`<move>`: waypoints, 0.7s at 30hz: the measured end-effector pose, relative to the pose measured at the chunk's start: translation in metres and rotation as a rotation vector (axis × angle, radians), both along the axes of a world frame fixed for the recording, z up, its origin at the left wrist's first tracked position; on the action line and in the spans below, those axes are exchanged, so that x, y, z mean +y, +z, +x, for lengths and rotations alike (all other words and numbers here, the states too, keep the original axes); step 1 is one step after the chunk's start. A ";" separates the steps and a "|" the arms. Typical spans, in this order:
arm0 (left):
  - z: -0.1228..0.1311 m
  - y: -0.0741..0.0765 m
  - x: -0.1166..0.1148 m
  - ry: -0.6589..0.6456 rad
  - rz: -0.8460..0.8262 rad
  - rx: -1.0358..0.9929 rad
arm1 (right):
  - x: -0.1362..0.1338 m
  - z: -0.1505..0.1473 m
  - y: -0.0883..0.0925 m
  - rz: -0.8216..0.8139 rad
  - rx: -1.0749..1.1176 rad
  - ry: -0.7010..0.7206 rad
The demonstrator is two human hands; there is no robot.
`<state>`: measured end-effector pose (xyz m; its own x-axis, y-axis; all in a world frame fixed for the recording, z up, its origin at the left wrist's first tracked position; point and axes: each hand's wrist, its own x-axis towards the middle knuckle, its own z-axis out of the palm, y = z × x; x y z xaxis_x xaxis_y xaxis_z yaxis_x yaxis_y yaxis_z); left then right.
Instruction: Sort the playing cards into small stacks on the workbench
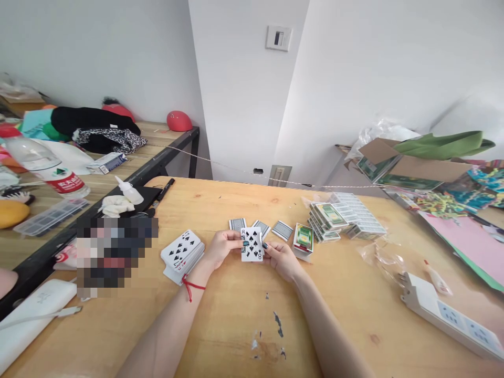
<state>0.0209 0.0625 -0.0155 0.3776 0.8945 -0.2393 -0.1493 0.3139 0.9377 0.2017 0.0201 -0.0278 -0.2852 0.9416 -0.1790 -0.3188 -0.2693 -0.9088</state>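
Observation:
Between my two hands an eight of spades playing card (251,245) faces me above the wooden table. My left hand (223,247) pinches its left edge, thumb across the front, and my right hand (281,258) grips the right edge. Whether more cards sit behind it is hidden. Left of my left wrist lies a thick stack of playing cards (183,253), face up, with a spade card on top. Just past my hands, three cards show patterned backs: a left one (237,223), a middle one (262,229) and a right one (282,230).
A green card box (303,239) stands right of my right hand, with stacked card boxes (326,218) behind it. At the right lie a white power strip (449,315) and a small glue tube (438,278). A power bank (39,320) and a squeeze bottle (129,190) are at the left.

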 end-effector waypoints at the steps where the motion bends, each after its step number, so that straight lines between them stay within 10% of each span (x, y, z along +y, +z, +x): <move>1: 0.000 0.000 0.000 0.000 -0.005 0.001 | 0.000 0.001 0.000 -0.017 0.037 0.022; 21: 0.006 0.001 -0.006 0.023 0.049 0.056 | -0.001 -0.021 -0.014 0.015 -0.254 -0.257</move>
